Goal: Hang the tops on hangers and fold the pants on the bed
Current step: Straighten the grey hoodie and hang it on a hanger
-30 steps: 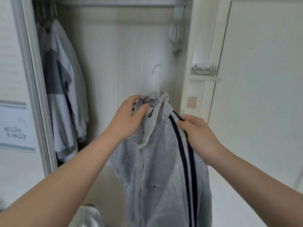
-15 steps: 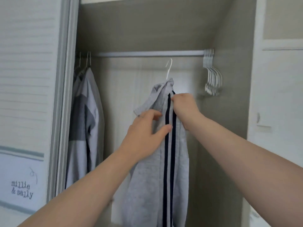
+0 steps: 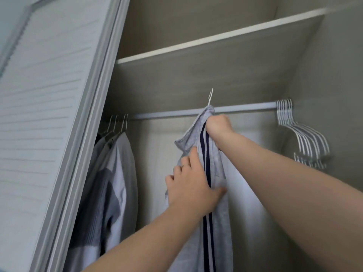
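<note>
Grey top gripped by left hand, right hand; hanger hidden except hook.

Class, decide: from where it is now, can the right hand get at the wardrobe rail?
Probably yes. The right hand, gripping the grey top, sits just under the rail, the hanger hook pokes above it, and nothing hangs on that stretch.

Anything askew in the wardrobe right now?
The grey top with dark stripes hangs bunched, its collar flopping left. Its white hanger hook stands above the grey rail, not visibly round it; the right hand grips the neck, left hand holds the front.
</note>
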